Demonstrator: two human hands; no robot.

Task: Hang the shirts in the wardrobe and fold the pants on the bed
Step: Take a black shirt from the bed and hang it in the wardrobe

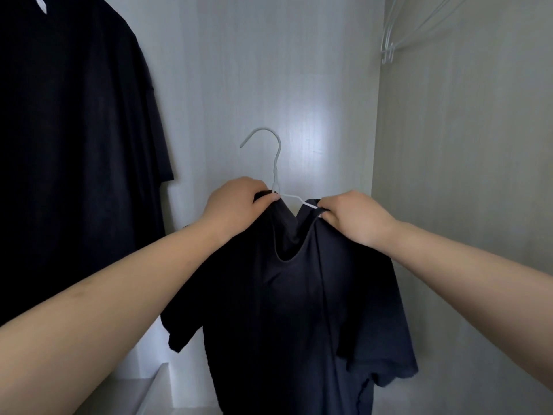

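Note:
A black T-shirt [293, 310] hangs in front of me inside the wardrobe, partly threaded on a white wire hanger [273, 163] whose hook points up and left. My left hand [236, 205] grips the shirt's collar at the hanger's neck. My right hand [353, 217] pinches the other side of the collar over the hanger's right arm. The hanger's lower bars are hidden inside the shirt.
Another black shirt [71, 139] hangs on a white hanger at the left. Several empty white hangers [413, 31] hang at the upper right. The wardrobe's pale back wall [269, 70] and right side wall [463, 175] enclose the space; a white ledge [155, 390] sits low left.

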